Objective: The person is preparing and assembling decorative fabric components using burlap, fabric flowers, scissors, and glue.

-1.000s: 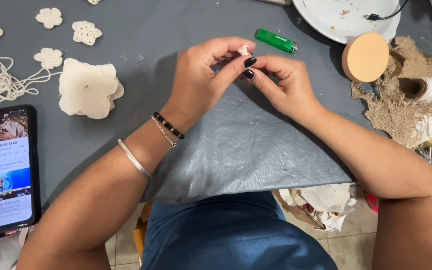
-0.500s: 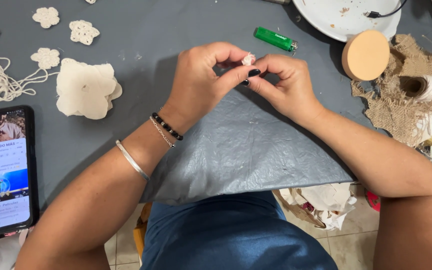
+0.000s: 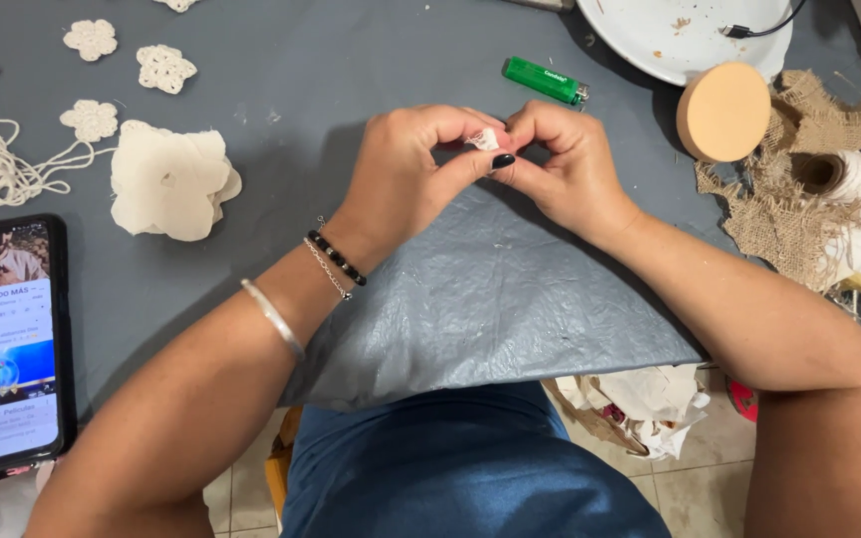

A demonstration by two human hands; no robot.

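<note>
Both hands meet above the grey surface (image 3: 251,130): the left hand (image 3: 406,174) and right hand (image 3: 565,164) pinch a tiny white scrap (image 3: 483,138) between their fingertips. The scrap is so small that a slackened pinch could drop it, and it might be hard to spot among the cream flower cutouts (image 3: 171,179) nearby.

Lighter (image 3: 545,81) lies behind the hands; phone (image 3: 7,349) far left.
</note>
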